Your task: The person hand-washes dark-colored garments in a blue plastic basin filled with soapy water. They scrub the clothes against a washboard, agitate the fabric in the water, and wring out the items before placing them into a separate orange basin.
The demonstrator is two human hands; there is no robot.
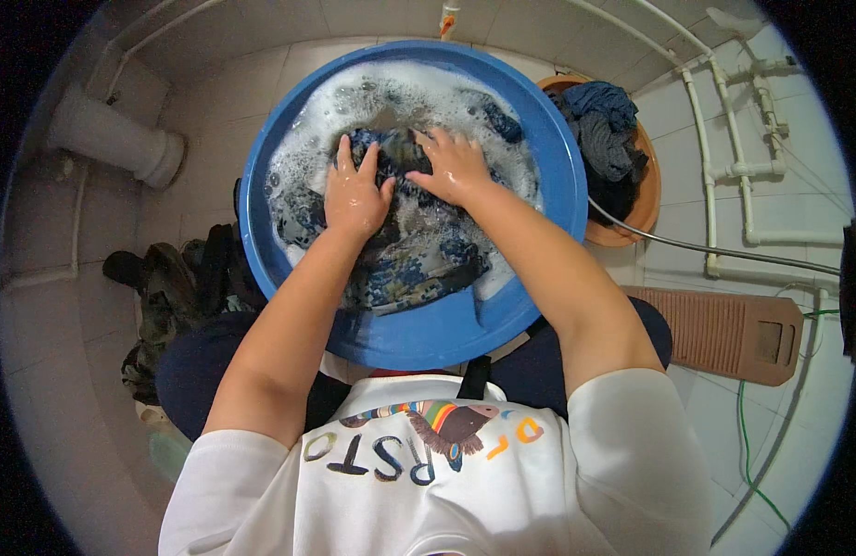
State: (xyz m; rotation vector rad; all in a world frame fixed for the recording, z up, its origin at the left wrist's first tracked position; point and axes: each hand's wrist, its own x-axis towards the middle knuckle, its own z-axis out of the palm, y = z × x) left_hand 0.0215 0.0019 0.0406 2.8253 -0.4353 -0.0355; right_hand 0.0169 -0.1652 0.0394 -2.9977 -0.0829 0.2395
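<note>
A large round blue basin (576, 199) stands in front of me, filled with foamy water. Dark camouflage-patterned clothing (414, 278) lies soaking in it, partly under the suds. My left hand (356, 196) rests on the wet cloth left of the middle, its fingers spread and wet. Just to its right, my right hand (454, 169) is laid on the same cloth with its fingers stretched out and apart. Both sets of fingertips touch a bunched dark part of the fabric between them. Suds cover what lies deeper in the water.
An orange-brown basin (652, 185) holding dark clothes (606, 130) stands at the right, with a grey hose (724, 252) running past it. Nearer lies a brown washboard (724, 329). Dark clothes (173, 287) are heaped at the left, below a thick white pipe (117, 137).
</note>
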